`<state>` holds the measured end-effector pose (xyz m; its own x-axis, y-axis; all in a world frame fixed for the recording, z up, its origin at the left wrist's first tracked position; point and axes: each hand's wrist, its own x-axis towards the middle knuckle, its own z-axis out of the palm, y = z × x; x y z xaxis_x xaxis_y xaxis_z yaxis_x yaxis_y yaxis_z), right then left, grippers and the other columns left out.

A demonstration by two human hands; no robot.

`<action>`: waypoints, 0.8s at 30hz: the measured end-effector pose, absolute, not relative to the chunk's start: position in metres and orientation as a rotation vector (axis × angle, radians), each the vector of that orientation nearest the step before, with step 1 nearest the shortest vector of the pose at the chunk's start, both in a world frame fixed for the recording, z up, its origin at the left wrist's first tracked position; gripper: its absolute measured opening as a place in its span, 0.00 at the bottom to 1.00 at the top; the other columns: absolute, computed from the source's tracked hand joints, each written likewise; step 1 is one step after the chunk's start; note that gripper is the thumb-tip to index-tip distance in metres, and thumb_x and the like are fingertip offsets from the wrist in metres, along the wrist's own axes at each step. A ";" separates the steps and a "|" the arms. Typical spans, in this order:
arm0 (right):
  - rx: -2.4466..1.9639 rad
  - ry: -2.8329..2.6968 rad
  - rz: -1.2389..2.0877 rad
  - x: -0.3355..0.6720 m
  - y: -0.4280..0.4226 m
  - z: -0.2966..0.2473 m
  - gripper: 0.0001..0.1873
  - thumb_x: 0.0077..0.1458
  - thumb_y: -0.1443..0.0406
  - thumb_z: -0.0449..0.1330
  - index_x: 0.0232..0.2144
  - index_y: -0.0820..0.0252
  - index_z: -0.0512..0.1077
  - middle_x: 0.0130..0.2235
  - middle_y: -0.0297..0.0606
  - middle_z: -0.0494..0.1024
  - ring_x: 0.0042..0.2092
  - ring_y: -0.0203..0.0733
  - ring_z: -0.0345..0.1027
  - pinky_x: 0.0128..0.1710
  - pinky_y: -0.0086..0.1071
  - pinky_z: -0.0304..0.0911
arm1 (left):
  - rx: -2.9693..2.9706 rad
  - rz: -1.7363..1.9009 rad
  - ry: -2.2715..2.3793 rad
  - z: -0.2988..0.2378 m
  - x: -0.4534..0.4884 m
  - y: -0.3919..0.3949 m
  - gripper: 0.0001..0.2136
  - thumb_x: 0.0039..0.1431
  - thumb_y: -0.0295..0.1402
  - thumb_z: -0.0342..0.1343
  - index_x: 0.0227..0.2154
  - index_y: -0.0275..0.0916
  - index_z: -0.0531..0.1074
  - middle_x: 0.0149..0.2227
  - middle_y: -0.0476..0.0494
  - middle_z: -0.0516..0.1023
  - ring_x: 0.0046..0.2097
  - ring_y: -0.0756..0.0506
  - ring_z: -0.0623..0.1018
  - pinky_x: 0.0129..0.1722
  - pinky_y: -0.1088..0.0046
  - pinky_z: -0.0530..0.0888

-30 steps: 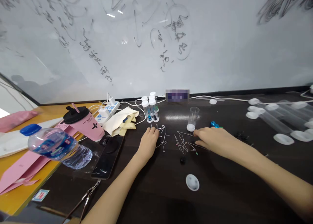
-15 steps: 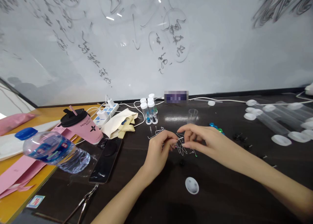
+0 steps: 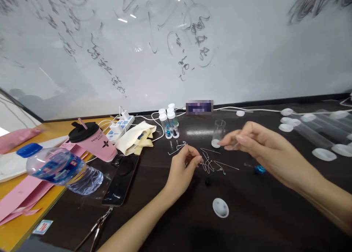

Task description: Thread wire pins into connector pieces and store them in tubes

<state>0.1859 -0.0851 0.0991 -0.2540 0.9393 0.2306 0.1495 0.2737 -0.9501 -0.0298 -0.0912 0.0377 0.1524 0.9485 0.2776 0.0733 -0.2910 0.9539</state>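
Note:
My left hand [image 3: 184, 167] is closed in a pinch, thumb against fingertips, at the left edge of a small heap of bent thin metal wires [image 3: 206, 165]. Whether a wire is between its fingertips I cannot tell. My right hand [image 3: 257, 145], blurred by motion, is raised to the right of the heap with its fingers pinched. A thin pale sliver shows at its fingertips, too smeared to name. Just beyond those fingertips stands an open clear tube [image 3: 220, 126] with a white base. Blue beads [image 3: 259, 169] lie below the right hand.
Capped clear tubes [image 3: 172, 124] with coloured pieces stand at the back. Pliers [image 3: 99, 222], a phone [image 3: 121, 180], a water bottle [image 3: 64, 169] and a pink cup [image 3: 96, 142] are on the left. A white oval cap [image 3: 220, 208] lies in front; more tubes [image 3: 316, 129] lie right.
My right hand has moved away from my left, to the right and slightly up, uncovering the wire heap and the open tube's base. The left hand has barely moved.

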 end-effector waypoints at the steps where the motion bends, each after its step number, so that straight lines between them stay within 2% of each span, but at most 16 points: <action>1: -1.035 -1.649 1.093 0.192 -0.088 0.092 0.12 0.63 0.57 0.54 0.29 0.55 0.64 0.37 0.37 0.80 0.40 0.42 0.75 0.41 0.35 0.69 | 1.627 1.249 1.091 0.034 -0.033 -0.090 0.04 0.61 0.31 0.55 0.31 0.37 0.69 0.31 0.47 0.75 0.34 0.49 0.74 0.35 0.73 0.71; 2: -1.041 -1.680 1.107 0.196 -0.092 0.082 0.12 0.64 0.57 0.53 0.29 0.55 0.63 0.31 0.35 0.79 0.34 0.41 0.75 0.37 0.34 0.69 | 1.685 1.246 1.143 0.031 -0.035 -0.091 0.03 0.61 0.30 0.55 0.31 0.38 0.69 0.31 0.47 0.74 0.34 0.49 0.73 0.36 0.73 0.70; 4: -1.069 -1.779 1.107 0.203 -0.103 0.059 0.13 0.64 0.57 0.51 0.29 0.55 0.63 0.23 0.31 0.73 0.19 0.34 0.64 0.20 0.29 0.62 | 1.801 1.270 1.197 0.029 -0.039 -0.097 0.04 0.61 0.29 0.53 0.30 0.38 0.69 0.30 0.47 0.74 0.33 0.49 0.73 0.35 0.72 0.70; 5: -1.109 -1.853 1.008 0.205 -0.109 0.048 0.13 0.64 0.58 0.52 0.28 0.55 0.65 0.21 0.29 0.70 0.18 0.33 0.62 0.18 0.28 0.59 | 1.878 1.293 1.206 0.028 -0.040 -0.103 0.05 0.61 0.29 0.53 0.30 0.38 0.69 0.29 0.47 0.73 0.32 0.48 0.72 0.34 0.71 0.69; 7: -1.102 -1.968 0.816 0.207 -0.119 0.029 0.11 0.63 0.61 0.53 0.30 0.56 0.71 0.23 0.32 0.70 0.21 0.35 0.63 0.22 0.29 0.60 | 2.144 1.324 1.147 0.024 -0.041 -0.117 0.04 0.59 0.28 0.53 0.29 0.39 0.68 0.28 0.46 0.74 0.32 0.47 0.71 0.35 0.68 0.69; 9: -1.028 -2.045 0.761 0.207 -0.124 0.018 0.11 0.63 0.65 0.52 0.34 0.54 0.75 0.26 0.34 0.73 0.26 0.37 0.68 0.27 0.30 0.63 | 2.410 1.294 1.009 0.017 -0.039 -0.132 0.03 0.55 0.30 0.57 0.31 0.38 0.69 0.29 0.43 0.76 0.32 0.44 0.71 0.34 0.65 0.69; 11: -0.973 -2.118 0.793 0.205 -0.126 0.012 0.14 0.63 0.68 0.51 0.41 0.50 0.77 0.29 0.34 0.74 0.29 0.38 0.70 0.29 0.30 0.65 | 2.530 1.129 0.999 0.007 -0.033 -0.143 0.09 0.53 0.36 0.59 0.34 0.37 0.70 0.29 0.42 0.76 0.32 0.42 0.71 0.34 0.63 0.69; 13: -0.988 -2.152 0.827 0.200 -0.125 0.010 0.19 0.62 0.69 0.51 0.50 0.45 0.74 0.29 0.33 0.74 0.30 0.37 0.72 0.30 0.29 0.68 | 2.495 0.916 1.095 -0.003 -0.026 -0.149 0.18 0.51 0.44 0.62 0.38 0.36 0.70 0.32 0.39 0.77 0.35 0.40 0.73 0.37 0.59 0.72; 15: -1.051 -2.102 0.873 0.195 -0.126 0.007 0.22 0.61 0.69 0.51 0.54 0.44 0.71 0.30 0.32 0.75 0.32 0.38 0.73 0.33 0.30 0.70 | 2.426 0.747 1.173 -0.009 -0.021 -0.150 0.22 0.50 0.47 0.62 0.40 0.36 0.71 0.36 0.38 0.76 0.38 0.39 0.74 0.41 0.57 0.72; 19: -1.069 -2.003 0.987 0.194 -0.131 -0.003 0.18 0.63 0.67 0.50 0.52 0.48 0.71 0.27 0.30 0.77 0.26 0.36 0.72 0.29 0.29 0.71 | 2.314 0.622 1.128 -0.008 -0.017 -0.146 0.14 0.53 0.41 0.62 0.38 0.39 0.72 0.36 0.42 0.76 0.39 0.41 0.73 0.43 0.60 0.72; 21: -1.093 -1.991 0.961 0.198 -0.133 -0.006 0.14 0.64 0.67 0.50 0.45 0.49 0.73 0.26 0.30 0.77 0.22 0.35 0.70 0.26 0.28 0.70 | 2.235 0.661 1.075 -0.005 -0.019 -0.144 0.12 0.53 0.38 0.63 0.37 0.39 0.72 0.36 0.43 0.76 0.39 0.42 0.74 0.43 0.62 0.72; 24: -1.035 -2.035 0.868 0.204 -0.136 -0.007 0.11 0.62 0.69 0.53 0.36 0.50 0.74 0.25 0.29 0.76 0.23 0.35 0.71 0.24 0.28 0.67 | 2.017 0.710 0.999 0.000 -0.021 -0.141 0.10 0.51 0.31 0.63 0.37 0.37 0.72 0.36 0.43 0.77 0.37 0.45 0.75 0.40 0.68 0.73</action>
